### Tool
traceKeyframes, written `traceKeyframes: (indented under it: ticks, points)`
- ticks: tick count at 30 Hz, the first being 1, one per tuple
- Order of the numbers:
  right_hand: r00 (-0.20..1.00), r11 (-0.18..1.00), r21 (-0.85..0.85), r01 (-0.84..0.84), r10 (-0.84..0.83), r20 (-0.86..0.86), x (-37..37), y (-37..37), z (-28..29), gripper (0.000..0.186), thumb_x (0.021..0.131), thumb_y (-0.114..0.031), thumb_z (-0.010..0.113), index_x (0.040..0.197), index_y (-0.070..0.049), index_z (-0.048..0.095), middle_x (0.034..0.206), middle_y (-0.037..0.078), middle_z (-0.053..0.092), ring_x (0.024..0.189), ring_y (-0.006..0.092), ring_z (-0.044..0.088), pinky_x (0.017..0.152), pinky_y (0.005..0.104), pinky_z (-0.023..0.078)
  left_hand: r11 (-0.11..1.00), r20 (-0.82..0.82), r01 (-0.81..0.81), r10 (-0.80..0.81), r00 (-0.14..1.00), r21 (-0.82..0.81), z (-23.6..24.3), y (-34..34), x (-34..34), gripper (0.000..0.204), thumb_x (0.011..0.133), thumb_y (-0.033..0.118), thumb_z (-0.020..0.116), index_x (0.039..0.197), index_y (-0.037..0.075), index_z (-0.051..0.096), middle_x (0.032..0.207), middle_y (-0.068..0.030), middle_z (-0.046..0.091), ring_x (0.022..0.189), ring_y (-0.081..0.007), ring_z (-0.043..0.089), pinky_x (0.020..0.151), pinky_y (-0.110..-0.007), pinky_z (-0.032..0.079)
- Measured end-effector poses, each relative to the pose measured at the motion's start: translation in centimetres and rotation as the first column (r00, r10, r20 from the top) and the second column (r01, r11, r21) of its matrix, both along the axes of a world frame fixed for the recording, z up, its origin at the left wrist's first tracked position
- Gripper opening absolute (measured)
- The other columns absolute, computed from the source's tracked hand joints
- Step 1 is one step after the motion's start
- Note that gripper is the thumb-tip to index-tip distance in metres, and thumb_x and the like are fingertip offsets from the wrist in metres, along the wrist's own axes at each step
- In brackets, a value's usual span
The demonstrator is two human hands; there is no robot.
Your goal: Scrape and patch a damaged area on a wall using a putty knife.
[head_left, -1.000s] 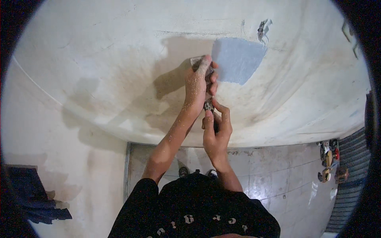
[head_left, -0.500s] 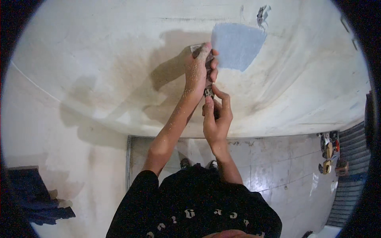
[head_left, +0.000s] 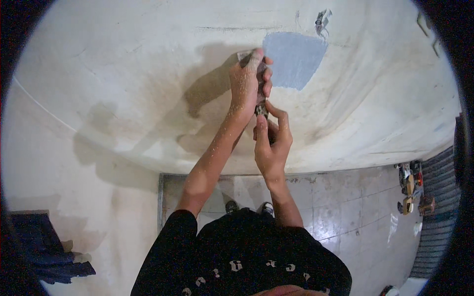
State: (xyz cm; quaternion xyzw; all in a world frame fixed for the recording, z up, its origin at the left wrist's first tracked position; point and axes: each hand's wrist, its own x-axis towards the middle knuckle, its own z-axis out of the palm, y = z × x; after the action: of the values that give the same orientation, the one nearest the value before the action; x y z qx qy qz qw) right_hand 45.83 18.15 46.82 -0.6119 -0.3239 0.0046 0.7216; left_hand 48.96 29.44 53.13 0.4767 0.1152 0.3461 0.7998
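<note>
My left hand [head_left: 244, 81], speckled with pale dust, is wrapped round a dark brown, block-like tool [head_left: 261, 83] in front of the wall. A pale corner of it sticks out by the thumb, but most of it is covered, so its exact kind is unclear. Just below, my right hand [head_left: 274, 143] pinches the tool's narrow, mottled lower end [head_left: 261, 109] between thumb and forefinger, the other fingers curled. Right beside my left fingertips is a blue-grey patch [head_left: 295, 59] on the off-white wall [head_left: 148, 74].
Above the patch, the wall has a small dark damaged spot [head_left: 322, 22]. Dark cloth [head_left: 44, 246] hangs at the lower left. Tiled floor [head_left: 340, 207] lies below, with several items [head_left: 409, 190] at the right beside a ribbed grey shutter [head_left: 437, 212].
Both hands stay on the tool in nearly the same place. The view has shifted slightly, and my right hand sits marginally farther right against the wall.
</note>
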Motion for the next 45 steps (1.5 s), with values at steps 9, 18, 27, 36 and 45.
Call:
traceKeyframes:
  ticks: [9, 18, 27, 36, 45]
  points:
    - [0.999, 1.0, 0.012, 0.003, -0.004, 0.053, 0.6, 0.3, 0.9, 0.026, 0.098, -0.012, 0.051, 0.12, 0.001, 0.05, 0.062, -0.001, 0.048, 0.058, 0.005, 0.041, 0.052, 0.0214, 0.031, 0.999, 0.022, -0.011, 0.011, 1.0, 0.036, 1.2, 0.3, 0.1, 0.033, 0.093, 0.036, 0.057, 0.084, 0.004, 0.055, 0.054, -0.0015, 0.047, 0.035, -0.0126, 0.043, 0.032, -0.027, 0.031]
    - [1.0, 0.999, -0.025, -0.02, 0.019, -0.001, -0.3, -0.6, 0.0, 0.028, 0.097, -0.01, 0.052, 0.122, 0.001, 0.05, 0.061, -0.002, 0.048, 0.056, 0.0044, 0.039, 0.051, 0.0205, 0.029, 0.998, -0.001, 0.02, -0.02, 1.0, -0.066, -0.6, -0.2, -0.4, 0.033, 0.094, 0.036, 0.056, 0.084, 0.005, 0.055, 0.054, -0.0016, 0.047, 0.035, -0.013, 0.043, 0.032, -0.027, 0.031]
    - [0.999, 0.997, 0.057, -0.048, 0.047, 0.027, 1.0, 0.4, 1.0, 0.028, 0.097, -0.01, 0.052, 0.123, 0.0, 0.05, 0.061, -0.002, 0.048, 0.055, 0.0044, 0.041, 0.05, 0.0207, 0.03, 0.997, -0.003, -0.055, 0.056, 0.998, 0.051, 2.3, 0.0, -0.1, 0.032, 0.094, 0.034, 0.056, 0.083, 0.004, 0.056, 0.055, -0.0008, 0.047, 0.036, -0.012, 0.044, 0.033, -0.026, 0.031]
    - [0.999, 0.999, 0.0, -0.033, 0.033, 0.012, 0.7, 0.1, 1.2, 0.024, 0.097, -0.011, 0.052, 0.119, 0.0, 0.051, 0.06, -0.001, 0.048, 0.055, 0.0049, 0.041, 0.05, 0.0215, 0.031, 0.999, 0.041, -0.04, 0.04, 0.998, -0.005, 1.2, 0.1, 0.1, 0.032, 0.094, 0.033, 0.057, 0.082, 0.004, 0.056, 0.054, -0.0012, 0.048, 0.035, -0.0119, 0.042, 0.033, -0.026, 0.031]
    - [0.999, 0.998, 0.038, -0.043, 0.042, 0.021, 0.9, 0.2, 1.6, 0.025, 0.097, -0.011, 0.052, 0.119, 0.0, 0.051, 0.059, -0.001, 0.048, 0.056, 0.0043, 0.042, 0.05, 0.0204, 0.031, 0.999, 0.065, -0.028, 0.027, 0.997, 0.017, 1.6, 0.2, 0.3, 0.03, 0.094, 0.032, 0.057, 0.083, 0.004, 0.056, 0.055, -0.0013, 0.049, 0.035, -0.0121, 0.041, 0.032, -0.027, 0.031]
